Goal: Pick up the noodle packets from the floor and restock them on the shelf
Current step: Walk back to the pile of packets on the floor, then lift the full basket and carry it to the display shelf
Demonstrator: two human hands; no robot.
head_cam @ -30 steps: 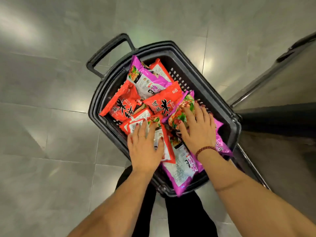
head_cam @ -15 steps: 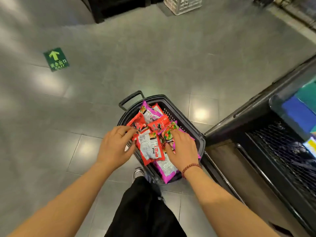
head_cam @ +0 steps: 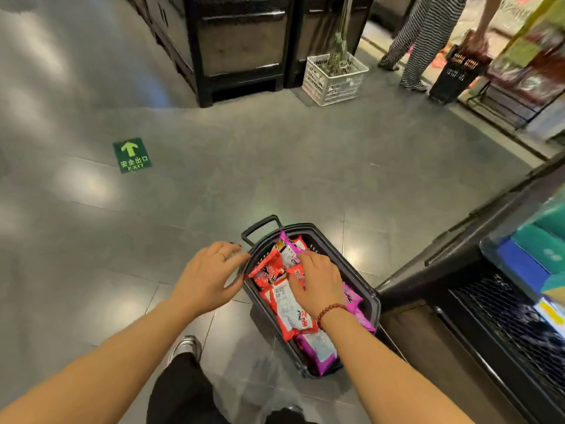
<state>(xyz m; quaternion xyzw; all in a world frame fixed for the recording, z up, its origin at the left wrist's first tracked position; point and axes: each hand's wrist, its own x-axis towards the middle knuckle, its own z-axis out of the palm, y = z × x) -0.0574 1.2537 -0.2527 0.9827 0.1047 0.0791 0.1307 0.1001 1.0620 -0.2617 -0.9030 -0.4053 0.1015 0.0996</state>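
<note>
A black wheeled basket stands on the floor just in front of me, filled with red noodle packets and purple noodle packets. My right hand lies on top of the pile. Its fingers curl down over a red packet, and the fingertips are hidden. My left hand hovers at the basket's left rim with relaxed fingers, holding nothing. The shelf with blue and green goods runs along the right.
The grey tiled floor carries a green exit sign. At the back stand dark display stands and a white crate. A person in striped trousers stands with a black basket at the far right. My shoe is below the basket.
The view has risen and pulled back from the basket. My left hand has left the packets and moved to the left rim. My right hand has stayed on the pile, its fingers now curled.
</note>
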